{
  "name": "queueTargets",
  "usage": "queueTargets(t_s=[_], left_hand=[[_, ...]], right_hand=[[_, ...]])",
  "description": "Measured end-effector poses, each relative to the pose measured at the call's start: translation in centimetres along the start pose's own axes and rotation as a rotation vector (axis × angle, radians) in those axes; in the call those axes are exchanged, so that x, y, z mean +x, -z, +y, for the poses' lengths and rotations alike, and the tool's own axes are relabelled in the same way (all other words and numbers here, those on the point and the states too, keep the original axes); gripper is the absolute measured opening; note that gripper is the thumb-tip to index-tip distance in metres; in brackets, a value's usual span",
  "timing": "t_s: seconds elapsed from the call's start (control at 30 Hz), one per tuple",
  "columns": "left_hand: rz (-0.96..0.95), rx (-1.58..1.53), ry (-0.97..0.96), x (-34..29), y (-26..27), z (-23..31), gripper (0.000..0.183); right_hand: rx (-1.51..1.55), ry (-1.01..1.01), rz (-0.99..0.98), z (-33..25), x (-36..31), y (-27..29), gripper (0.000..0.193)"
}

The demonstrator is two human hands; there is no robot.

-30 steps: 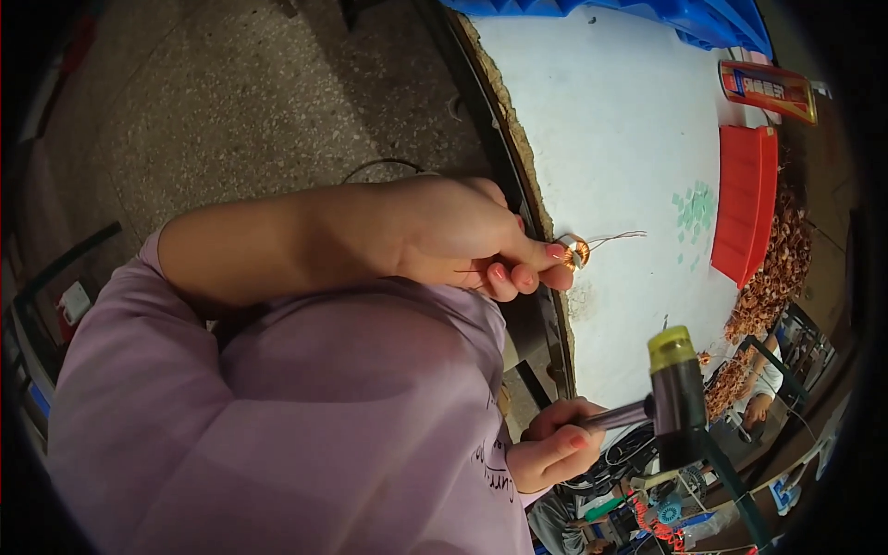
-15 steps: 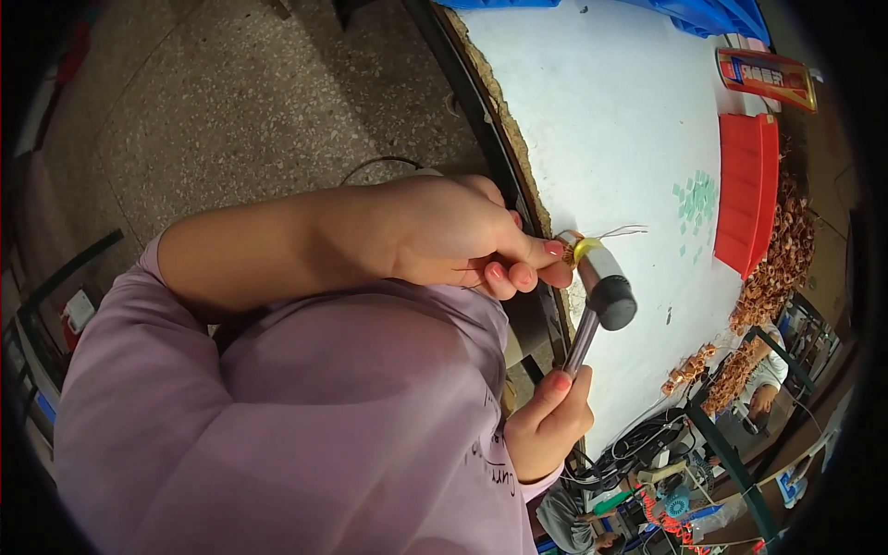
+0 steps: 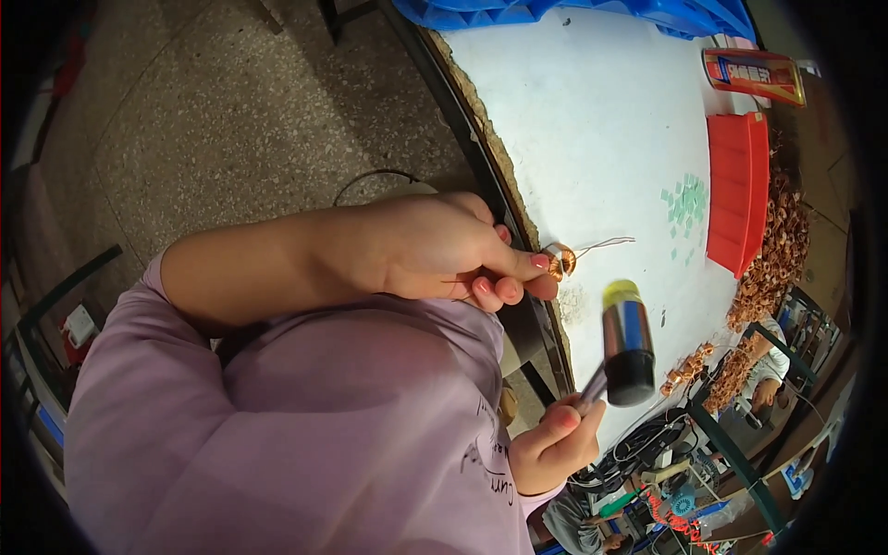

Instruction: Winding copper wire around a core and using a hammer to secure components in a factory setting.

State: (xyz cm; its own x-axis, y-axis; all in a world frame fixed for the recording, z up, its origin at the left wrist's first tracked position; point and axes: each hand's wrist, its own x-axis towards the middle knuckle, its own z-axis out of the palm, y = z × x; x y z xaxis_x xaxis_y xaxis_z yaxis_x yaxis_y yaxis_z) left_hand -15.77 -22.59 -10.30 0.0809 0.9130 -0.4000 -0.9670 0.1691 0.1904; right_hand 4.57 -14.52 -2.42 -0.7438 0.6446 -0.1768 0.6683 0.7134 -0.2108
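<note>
Between the thumb and fingers of my left hand [image 3: 462, 250], at the worn table edge, is a copper-wound toroidal coil [image 3: 561, 263] with two thin wire leads pointing away across the table top. My right hand [image 3: 558, 442] is closed around the metal handle of a small mallet [image 3: 629, 342]. The mallet has a shiny metal middle, one yellow face and one black face. Its head is raised to the lower right of the coil, apart from it, with the yellow face turned upward in the picture.
On the white table [image 3: 592, 120] lie small green square pieces [image 3: 686, 211] beside a red bin [image 3: 737, 194]. Many copper coils [image 3: 772, 245] are heaped behind it. A red bag [image 3: 754, 76] and blue trays [image 3: 592, 11] stand farther off. Black cables [image 3: 638, 449] and another person's hand [image 3: 765, 396] are at lower right.
The mallet's head has come off the coil and swung down and to the right in the picture. My left hand keeps the coil at the edge, now fully visible.
</note>
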Motion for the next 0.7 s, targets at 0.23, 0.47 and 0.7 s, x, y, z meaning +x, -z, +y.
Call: queueTargets(t_s=[0.23, 0.47, 0.7], left_hand=[[-0.031, 0.016, -0.026, 0.1, -1.2, 0.8, 0.017], [0.171, 0.396, -0.172, -4.7, -2.8, 1.3, 0.03], [0.288, 1.317, -1.171, -4.1, -7.3, 11.0, 0.012]], right_hand=[[0.234, -0.029, 0.088, -0.1, 0.1, 1.3, 0.035], [0.563, 0.035, 0.469, 3.9, 0.6, 1.5, 0.031], [0.6, 0.004, 0.572, 5.9, -2.5, 1.3, 0.016]])
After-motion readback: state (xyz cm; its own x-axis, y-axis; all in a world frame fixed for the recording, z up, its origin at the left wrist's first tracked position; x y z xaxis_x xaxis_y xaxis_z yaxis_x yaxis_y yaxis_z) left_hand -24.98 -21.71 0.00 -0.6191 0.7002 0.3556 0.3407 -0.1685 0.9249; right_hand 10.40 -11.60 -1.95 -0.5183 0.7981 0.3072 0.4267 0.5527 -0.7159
